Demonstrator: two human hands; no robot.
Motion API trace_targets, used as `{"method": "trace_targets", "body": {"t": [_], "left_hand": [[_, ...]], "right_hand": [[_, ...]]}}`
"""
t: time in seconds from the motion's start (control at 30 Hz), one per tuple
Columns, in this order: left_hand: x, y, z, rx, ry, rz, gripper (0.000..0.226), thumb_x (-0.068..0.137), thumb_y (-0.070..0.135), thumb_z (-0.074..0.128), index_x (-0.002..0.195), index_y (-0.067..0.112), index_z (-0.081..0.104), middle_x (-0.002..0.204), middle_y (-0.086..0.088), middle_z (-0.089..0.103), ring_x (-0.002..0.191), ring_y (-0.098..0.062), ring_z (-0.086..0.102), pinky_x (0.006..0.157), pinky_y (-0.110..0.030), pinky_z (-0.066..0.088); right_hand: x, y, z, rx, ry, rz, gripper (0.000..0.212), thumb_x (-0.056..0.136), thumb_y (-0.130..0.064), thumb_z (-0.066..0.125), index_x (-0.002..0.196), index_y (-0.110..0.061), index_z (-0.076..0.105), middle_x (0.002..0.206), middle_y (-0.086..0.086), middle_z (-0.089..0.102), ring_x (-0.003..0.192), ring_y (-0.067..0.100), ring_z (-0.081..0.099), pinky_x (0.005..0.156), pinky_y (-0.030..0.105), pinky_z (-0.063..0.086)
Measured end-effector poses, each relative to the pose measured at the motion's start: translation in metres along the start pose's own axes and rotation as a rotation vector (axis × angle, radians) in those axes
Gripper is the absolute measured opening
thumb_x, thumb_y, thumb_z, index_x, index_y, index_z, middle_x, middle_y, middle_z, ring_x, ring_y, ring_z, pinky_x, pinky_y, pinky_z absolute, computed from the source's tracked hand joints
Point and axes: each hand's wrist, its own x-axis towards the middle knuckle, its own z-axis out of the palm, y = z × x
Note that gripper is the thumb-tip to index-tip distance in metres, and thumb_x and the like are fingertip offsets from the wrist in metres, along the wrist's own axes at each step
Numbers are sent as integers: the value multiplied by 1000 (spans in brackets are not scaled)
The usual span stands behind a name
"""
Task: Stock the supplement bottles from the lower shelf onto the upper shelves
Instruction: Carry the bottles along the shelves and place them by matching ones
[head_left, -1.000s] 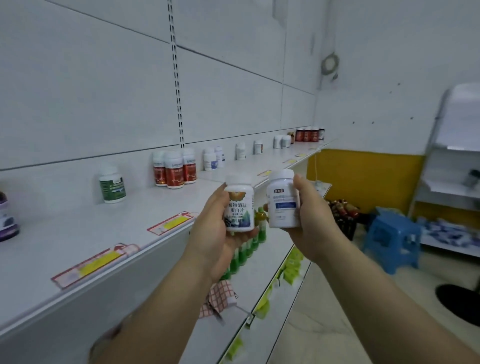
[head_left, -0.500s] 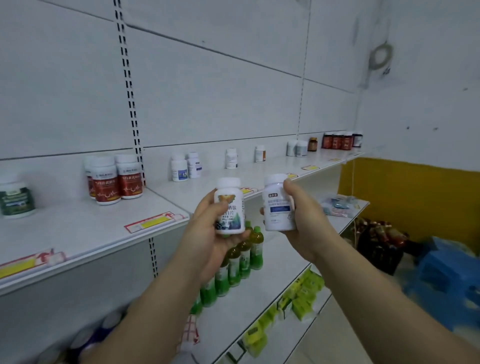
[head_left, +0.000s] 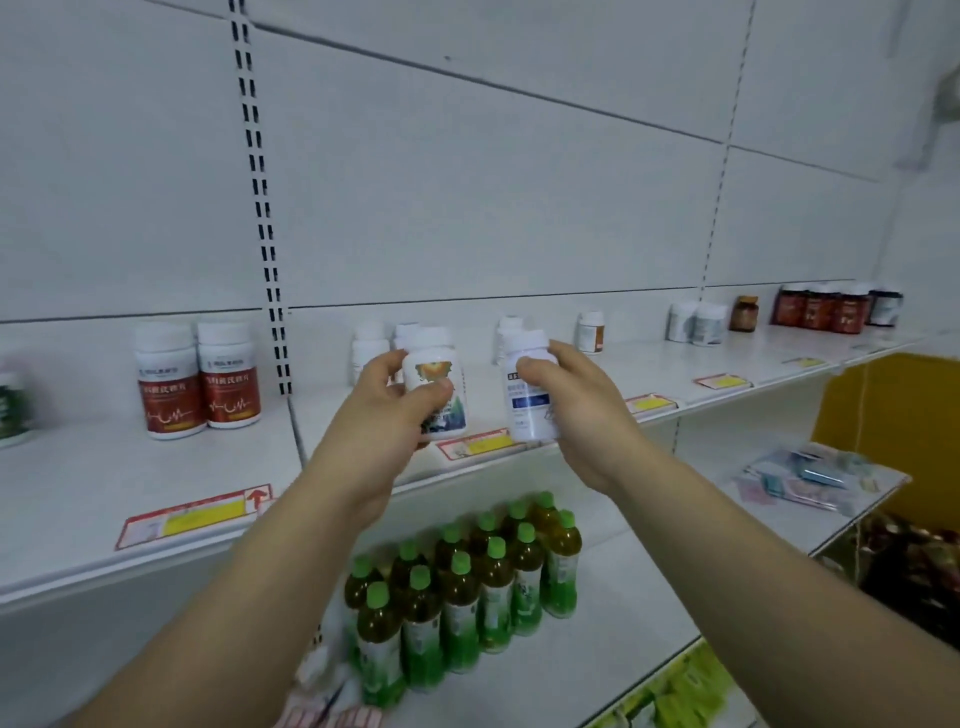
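Both supplement bottles now sit higher and farther forward than 0.5 s ago, level with the upper shelf (head_left: 78, 493) instead of in front of the shelf below it. The left grip (head_left: 384, 415) holds a white bottle with an orange-and-dark label (head_left: 457, 413), the thumb now crossing the label. The right grip (head_left: 576, 405) clasps a white bottle with a blue band (head_left: 525, 404), fingers curled over its upper front. Both bottles are upright and capped, their contents hidden, at the shelf's front edge by a red-and-yellow price tag (head_left: 478, 446); whether they touch the shelf cannot be told. Behind them stand small white bottles (head_left: 370, 345). To the left, 2 red-label bottles (head_left: 197, 384) stand side by side, touching. Far right, dark red jars (head_left: 821, 309) line the back. The shelf below carries green-capped tea bottles (head_left: 467, 582) of amber drink.
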Motion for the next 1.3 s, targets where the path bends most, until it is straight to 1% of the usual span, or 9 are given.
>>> {"method": "trace_targets", "body": {"t": [0.1,0.27,0.37,0.43,0.53,0.63,0.77,1.17,1.3], "left_hand": [[13,-11,8,255,8,34,51,82,18,68,125,30,43,109,10,60,87,-6,64,70,-23,50],[34,-19,6,472,109,9,51,80,18,71,114,38,38,107,17,54,94,-3,58,80,-28,47],[47,-22,9,534,212,-8,50,80,18,71,110,40,39,98,24,52,89,1,56,75,-25,44],[52,-27,12,568,276,-32,47,79,18,71,108,40,41,97,23,54,90,-2,58,83,-31,47],[54,-34,19,621,367,-81,45,79,19,70,109,41,45,102,17,59,91,-9,62,89,-38,49],[51,-37,24,587,459,-80,44,79,17,70,101,48,46,105,16,59,87,-5,63,78,-29,50],[49,-38,26,558,543,-71,47,80,11,68,107,43,45,103,18,56,85,2,58,62,-15,40],[54,-43,17,544,538,-50,49,81,12,67,112,41,44,100,23,54,87,3,56,64,-16,41],[55,-38,13,514,512,-75,47,81,11,68,112,38,44,98,21,53,83,1,56,60,-13,39]], "right_hand": [[45,9,-6,-81,-76,-17,10,83,-30,65,89,-36,62,88,-15,69,80,4,66,64,20,49],[117,39,13,-205,-297,48,29,84,-25,68,109,-24,55,110,-4,63,98,14,62,87,35,52],[142,55,29,-236,-457,22,26,84,-22,69,104,-27,52,103,-6,61,93,11,60,78,28,51],[155,62,38,-251,-528,-22,27,83,-20,68,103,-29,53,101,-8,61,91,11,59,70,23,46],[172,68,50,-305,-585,-62,42,79,-19,70,118,-20,54,112,-1,61,98,16,58,78,27,46],[184,70,59,-367,-615,-99,43,77,-23,70,117,-16,55,111,2,62,99,20,59,83,33,49],[189,78,73,-479,-620,-210,44,77,-34,69,113,-16,52,105,1,59,93,19,55,73,30,42],[191,87,102,-609,-566,-295,51,86,-36,61,127,-13,41,122,7,55,93,17,48,80,30,39],[189,79,88,-667,-552,-317,61,82,-49,62,129,-15,43,122,6,54,94,18,49,76,32,40]]}}
